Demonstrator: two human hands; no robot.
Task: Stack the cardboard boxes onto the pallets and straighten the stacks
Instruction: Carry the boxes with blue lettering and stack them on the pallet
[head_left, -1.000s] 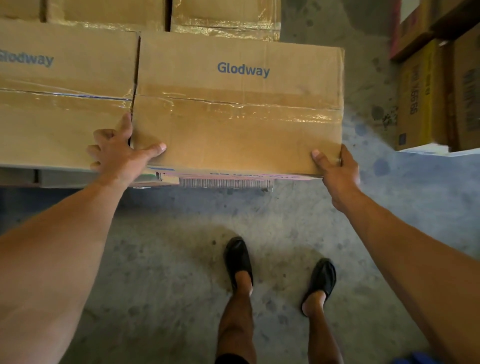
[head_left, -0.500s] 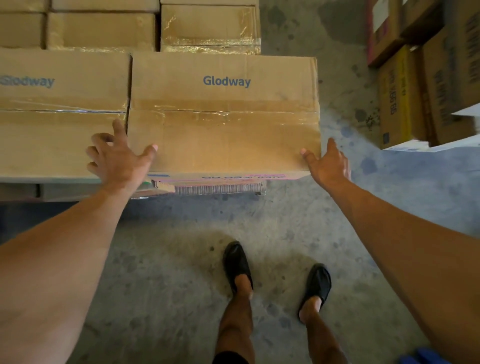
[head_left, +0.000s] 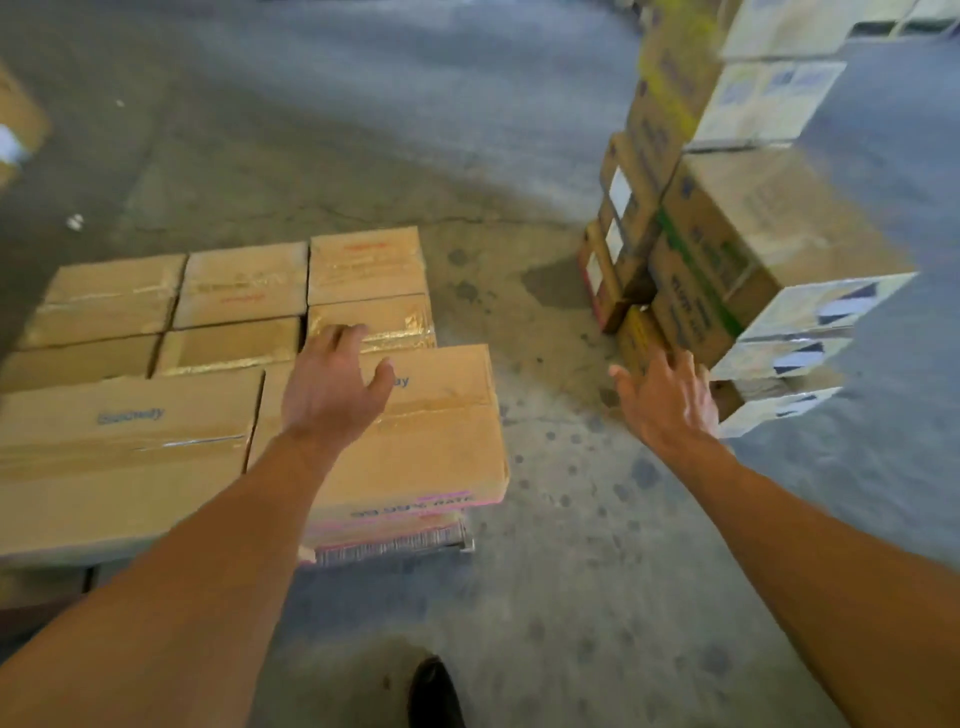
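A brown cardboard box (head_left: 441, 447) with blue lettering lies at the near right corner of a low layer of boxes, beside a matching box (head_left: 119, 452) on its left. Several smaller taped boxes (head_left: 244, 291) fill the layer behind them. My left hand (head_left: 332, 389) hovers over the near right box with fingers spread and holds nothing. My right hand (head_left: 667, 400) is open in the air to the right of the layer, over the floor, in front of a tall stack of mixed boxes (head_left: 727, 249). The pallet is mostly hidden beneath the boxes.
Bare concrete floor (head_left: 545, 545) separates the low layer from the tall stack on the right. White-printed boxes (head_left: 800, 343) jut out of that stack near my right hand. My dark shoe (head_left: 434, 693) shows at the bottom. Another box edge (head_left: 21, 124) sits far left.
Both hands have let go of the near right box's front corners and lifted. My view has swung up and to the right, bringing the tall stack into sight.
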